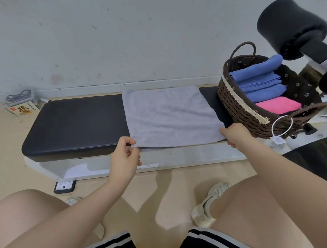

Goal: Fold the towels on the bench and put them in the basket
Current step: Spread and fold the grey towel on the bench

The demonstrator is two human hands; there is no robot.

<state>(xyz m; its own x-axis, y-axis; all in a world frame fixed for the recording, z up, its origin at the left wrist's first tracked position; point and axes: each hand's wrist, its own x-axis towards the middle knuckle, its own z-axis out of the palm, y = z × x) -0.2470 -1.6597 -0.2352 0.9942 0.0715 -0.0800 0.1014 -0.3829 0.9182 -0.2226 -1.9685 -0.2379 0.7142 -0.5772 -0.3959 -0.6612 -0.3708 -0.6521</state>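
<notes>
A grey towel point(168, 115) lies folded over on the right half of the black padded bench point(77, 124). My left hand point(123, 159) pinches its near left corner at the bench's front edge. My right hand point(237, 134) grips the near right corner. A dark woven basket point(235, 107) stands on the bench's right end, right beside my right hand. Inside it lie folded blue towels point(260, 84) and a folded pink towel point(279, 105).
A black foam roller pad point(291, 27) on a bar juts out above the basket at the right. A white tag on a loop point(279, 135) hangs from the basket. A small box with cables point(21, 106) sits on the floor by the wall. My knees and shoes are below.
</notes>
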